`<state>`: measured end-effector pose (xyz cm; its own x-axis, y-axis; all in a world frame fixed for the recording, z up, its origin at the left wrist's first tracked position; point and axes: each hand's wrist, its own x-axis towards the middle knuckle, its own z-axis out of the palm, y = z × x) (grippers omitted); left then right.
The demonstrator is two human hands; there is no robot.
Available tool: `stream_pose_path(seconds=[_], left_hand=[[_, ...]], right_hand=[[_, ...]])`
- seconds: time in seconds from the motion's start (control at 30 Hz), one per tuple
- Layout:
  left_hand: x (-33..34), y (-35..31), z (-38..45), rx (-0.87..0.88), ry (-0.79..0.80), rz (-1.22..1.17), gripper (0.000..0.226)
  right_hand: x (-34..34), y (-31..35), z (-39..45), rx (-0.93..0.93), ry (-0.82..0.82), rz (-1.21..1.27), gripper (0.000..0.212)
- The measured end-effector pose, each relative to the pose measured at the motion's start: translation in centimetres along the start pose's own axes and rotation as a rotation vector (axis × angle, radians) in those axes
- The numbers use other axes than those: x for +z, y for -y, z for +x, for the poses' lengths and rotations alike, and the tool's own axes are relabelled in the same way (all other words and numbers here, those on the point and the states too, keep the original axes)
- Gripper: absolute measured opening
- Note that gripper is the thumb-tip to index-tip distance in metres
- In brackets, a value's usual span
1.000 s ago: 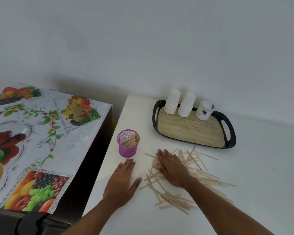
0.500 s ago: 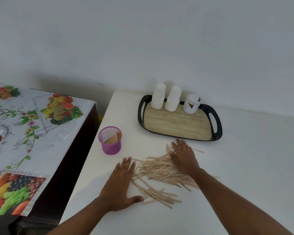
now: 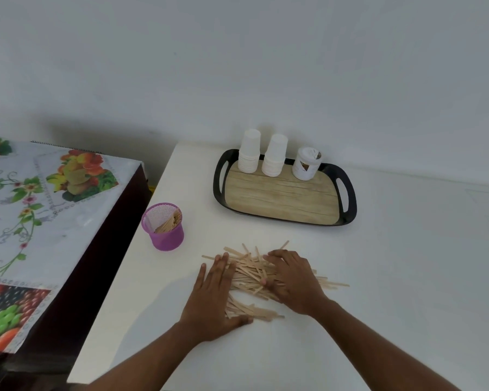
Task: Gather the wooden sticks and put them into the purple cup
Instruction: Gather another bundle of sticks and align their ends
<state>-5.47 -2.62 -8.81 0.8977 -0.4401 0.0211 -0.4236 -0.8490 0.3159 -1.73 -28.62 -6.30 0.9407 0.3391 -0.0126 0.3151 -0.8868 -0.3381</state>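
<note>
While some sticks already stand in the purple cup (image 3: 163, 227), most wooden sticks (image 3: 251, 273) lie heaped on the table between the flat left hand (image 3: 213, 297) and right hand (image 3: 292, 280), neither gripping any.

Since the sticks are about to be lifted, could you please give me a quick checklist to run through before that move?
1. Wooden sticks bunched in one pile: mostly, a few stray ends; ok.
2. Left hand against the pile's left side, fingers straight: ok.
3. Right hand on top of the pile, fingers not curled round it: not ok for lifting.
4. Purple cup upright, with room left: ok.
5. Path from the pile to the cup free: ok.
6. Sticks hidden under the hands: cannot tell.
</note>
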Motion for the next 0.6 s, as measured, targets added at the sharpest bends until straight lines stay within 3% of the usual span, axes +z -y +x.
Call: stream_pose_path(seconds=[0.13, 0.23, 0.37, 0.53, 0.6], left_hand=[[-0.2, -0.4, 1.3, 0.017, -0.008, 0.004, 0.12], [-0.8, -0.4, 2.3, 0.036, 0.033, 0.038, 0.117], [-1.0, -0.5, 2.9, 0.059, 0.04, 0.02, 0.104], [-1.1, -0.5, 2.8, 0.122, -0.068, 0.032, 0.085], [-1.3, -0.6, 2.8, 0.108, -0.067, 0.009, 0.082]], right_hand=[[-0.2, 0.9, 0.5, -0.049, 0.165, -0.029, 0.126], [0.8, 1.6, 0.3, -0.151, 0.252, -0.125, 0.14], [1.1, 2.1, 0.1, -0.174, 0.21, -0.034, 0.122], [0.2, 2.0, 0.4, -0.196, 0.098, 0.019, 0.069], [0.0, 2.1, 0.4, -0.172, 0.094, 0.005, 0.059]])
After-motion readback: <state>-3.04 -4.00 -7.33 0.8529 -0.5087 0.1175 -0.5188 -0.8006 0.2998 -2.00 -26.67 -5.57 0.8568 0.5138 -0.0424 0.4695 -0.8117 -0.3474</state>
